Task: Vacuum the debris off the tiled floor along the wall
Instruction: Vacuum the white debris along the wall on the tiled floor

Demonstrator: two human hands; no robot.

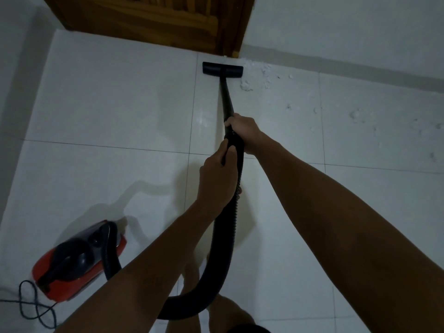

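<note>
Far ahead of both hands, flat on the tiled floor (108,111): black vacuum head (222,70), close to the foot of the brown wooden door (149,22). Just to the right of that head, along the bottom of the white wall (348,32): white debris (266,73), in small lumps and crumbs. More white bits spread farther right over the tiles, well away from the hands.

Running back from the head toward the hands: thin black wand (226,97), tilted up off the floor.

Right hand (241,131) in front, fingers curled tight round the wand where it meets the thicker black handle. Left hand (217,179) just behind it, thumb and fingers wrapped round the handle too. Both arms stretched forward, bare.

Below the left hand: ribbed black hose (225,227), dropping down, bending in a big loop near the legs, then passing under the left arm and up to the machine.

Down and to the left of the hands, well apart from them: red and black vacuum cleaner (79,258), sitting on the floor. Beside it, at the bottom left corner: thin dark power cord (28,306), lying in loose loops on the tiles.

Under the arms, at the bottom edge: bare knees and legs, partly hidden by the hose.
</note>
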